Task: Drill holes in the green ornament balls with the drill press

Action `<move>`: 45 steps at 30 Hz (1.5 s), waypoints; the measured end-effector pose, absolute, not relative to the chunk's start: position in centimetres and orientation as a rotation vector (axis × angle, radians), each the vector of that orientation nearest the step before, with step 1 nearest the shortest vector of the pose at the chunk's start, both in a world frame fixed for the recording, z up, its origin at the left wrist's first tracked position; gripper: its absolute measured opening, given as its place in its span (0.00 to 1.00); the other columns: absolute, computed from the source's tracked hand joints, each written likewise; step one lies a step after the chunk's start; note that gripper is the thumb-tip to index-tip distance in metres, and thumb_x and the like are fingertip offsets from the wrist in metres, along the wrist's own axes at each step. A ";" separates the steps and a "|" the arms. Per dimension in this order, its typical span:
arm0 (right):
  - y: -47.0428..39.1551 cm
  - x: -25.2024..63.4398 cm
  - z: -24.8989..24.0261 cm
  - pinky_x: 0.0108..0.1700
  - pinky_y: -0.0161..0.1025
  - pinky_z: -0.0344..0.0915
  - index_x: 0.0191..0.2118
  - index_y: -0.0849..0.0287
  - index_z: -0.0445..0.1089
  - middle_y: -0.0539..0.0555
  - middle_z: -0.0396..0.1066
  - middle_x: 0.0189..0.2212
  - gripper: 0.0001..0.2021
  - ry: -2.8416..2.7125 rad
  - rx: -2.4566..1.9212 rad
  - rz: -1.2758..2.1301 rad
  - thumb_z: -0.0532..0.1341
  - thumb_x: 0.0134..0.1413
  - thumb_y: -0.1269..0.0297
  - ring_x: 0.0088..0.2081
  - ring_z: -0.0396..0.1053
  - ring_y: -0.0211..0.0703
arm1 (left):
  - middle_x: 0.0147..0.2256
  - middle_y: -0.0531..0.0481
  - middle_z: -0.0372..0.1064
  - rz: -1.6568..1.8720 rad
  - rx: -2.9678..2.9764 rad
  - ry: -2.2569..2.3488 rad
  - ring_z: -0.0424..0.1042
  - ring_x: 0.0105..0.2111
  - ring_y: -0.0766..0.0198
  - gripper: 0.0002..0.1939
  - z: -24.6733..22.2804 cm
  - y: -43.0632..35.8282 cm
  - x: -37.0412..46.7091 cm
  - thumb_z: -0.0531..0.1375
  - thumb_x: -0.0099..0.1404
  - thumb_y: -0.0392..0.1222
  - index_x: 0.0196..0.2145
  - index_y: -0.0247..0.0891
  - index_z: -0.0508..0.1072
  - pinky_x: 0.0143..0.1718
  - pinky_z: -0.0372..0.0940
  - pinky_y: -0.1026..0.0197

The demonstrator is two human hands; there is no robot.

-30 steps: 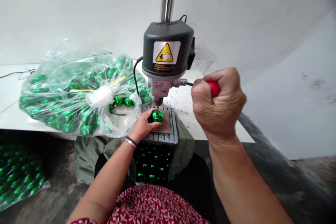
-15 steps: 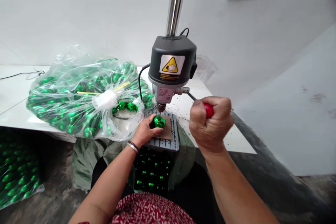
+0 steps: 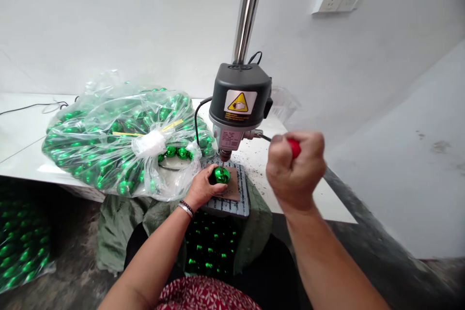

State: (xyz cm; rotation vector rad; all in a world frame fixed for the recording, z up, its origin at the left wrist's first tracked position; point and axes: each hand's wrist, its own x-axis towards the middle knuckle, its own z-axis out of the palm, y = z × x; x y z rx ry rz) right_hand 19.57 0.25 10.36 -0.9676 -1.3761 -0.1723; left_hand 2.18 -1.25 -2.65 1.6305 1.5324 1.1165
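Observation:
Under the drill press [image 3: 240,94] a shiny green ball [image 3: 222,175] rests on a brown board [image 3: 233,189] on the grey base plate [image 3: 244,203]. My left hand [image 3: 203,187] is closed around the ball's left side, thumb in front and fingers behind. The thin drill bit [image 3: 223,163] comes down to the top of the ball; whether it has gone in I cannot tell. To the right, my right hand [image 3: 297,169] makes a fist round the red knob [image 3: 293,148] of the press's feed lever [image 3: 264,137].
A tied clear plastic bag [image 3: 148,143] full of green balls lies on the white table [image 3: 22,164] at left. Another bag of green balls [image 3: 23,247] stands on the floor. More balls [image 3: 209,244] sit below the plate. Dark shavings lie beside the press.
The whole view has shifted slightly, with the press and table lower in the picture. My right hand has raised the lever knob a little relative to the press. My left hand keeps the ball.

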 end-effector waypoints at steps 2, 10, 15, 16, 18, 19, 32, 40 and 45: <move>1.5 19.5 12.9 0.27 0.35 0.55 0.32 0.56 0.62 0.47 0.60 0.23 0.13 -1.391 -1.031 -0.088 0.57 0.59 0.52 0.23 0.55 0.33 | 0.41 0.50 0.77 1.098 1.644 1.559 0.74 0.43 0.54 0.22 -2.6 -1.4 2.2 0.70 0.54 0.42 0.48 0.41 0.76 0.49 0.67 0.56; 1.8 18.7 17.1 0.35 0.37 0.55 0.30 0.56 0.58 0.44 0.56 0.24 0.11 -1.356 -1.322 0.189 0.60 0.58 0.60 0.27 0.54 0.32 | 0.58 0.42 0.73 0.973 1.775 1.337 0.70 0.58 0.50 0.34 -1.3 -6.2 -0.5 0.68 0.54 0.41 0.59 0.37 0.71 0.64 0.62 0.50; 1.5 18.3 17.3 0.35 0.37 0.55 0.29 0.57 0.57 0.43 0.55 0.22 0.11 -1.290 -1.332 0.205 0.61 0.55 0.63 0.26 0.53 0.31 | 0.53 0.42 0.77 1.017 1.789 1.392 0.76 0.53 0.53 0.27 0.1 -7.4 -3.6 0.64 0.63 0.46 0.59 0.38 0.74 0.62 0.66 0.51; 1.6 18.4 17.1 0.34 0.37 0.55 0.29 0.57 0.57 0.43 0.55 0.22 0.11 -1.290 -1.306 0.193 0.61 0.54 0.62 0.26 0.53 0.31 | 0.50 0.43 0.79 1.054 1.743 1.520 0.78 0.49 0.55 0.23 0.2 -6.7 -4.2 0.61 0.66 0.46 0.57 0.38 0.75 0.59 0.68 0.51; 2.0 18.6 16.7 0.33 0.37 0.55 0.29 0.57 0.59 0.44 0.57 0.22 0.11 -1.302 -1.246 0.161 0.60 0.53 0.58 0.25 0.54 0.31 | 0.51 0.41 0.79 1.099 1.634 1.860 0.78 0.47 0.55 0.19 0.3 -4.2 -5.5 0.55 0.70 0.40 0.55 0.36 0.77 0.56 0.70 0.52; 2.1 18.7 16.6 0.33 0.37 0.55 0.29 0.56 0.60 0.44 0.59 0.22 0.11 -1.310 -1.223 0.144 0.60 0.52 0.56 0.25 0.55 0.31 | 0.53 0.39 0.78 1.055 1.614 2.020 0.77 0.51 0.54 0.20 0.4 -2.7 -6.1 0.54 0.69 0.36 0.55 0.34 0.77 0.59 0.68 0.52; 2.5 19.1 16.0 0.30 0.37 0.57 0.30 0.55 0.60 0.46 0.61 0.22 0.15 -1.335 -1.195 0.122 0.56 0.49 0.48 0.24 0.56 0.32 | 0.58 0.32 0.72 0.418 1.700 2.345 0.75 0.55 0.42 0.33 0.2 3.4 -7.2 0.63 0.62 0.39 0.65 0.36 0.67 0.53 0.68 0.48; 2.6 18.9 15.7 0.32 0.36 0.58 0.31 0.57 0.61 0.46 0.60 0.24 0.12 -1.307 -1.150 0.081 0.58 0.53 0.54 0.26 0.55 0.31 | 0.45 0.48 0.72 1.273 0.893 1.023 0.75 0.40 0.58 0.41 1.4 -6.4 -5.4 0.71 0.53 0.51 0.61 0.47 0.62 0.33 0.66 0.63; 2.6 18.8 15.3 0.31 0.35 0.59 0.31 0.57 0.59 0.46 0.59 0.24 0.11 -1.316 -1.110 0.027 0.57 0.58 0.55 0.26 0.55 0.31 | 0.44 0.49 0.69 1.249 0.784 0.941 0.72 0.36 0.62 0.38 0.5 -7.1 -2.2 0.72 0.52 0.58 0.56 0.47 0.63 0.32 0.64 0.63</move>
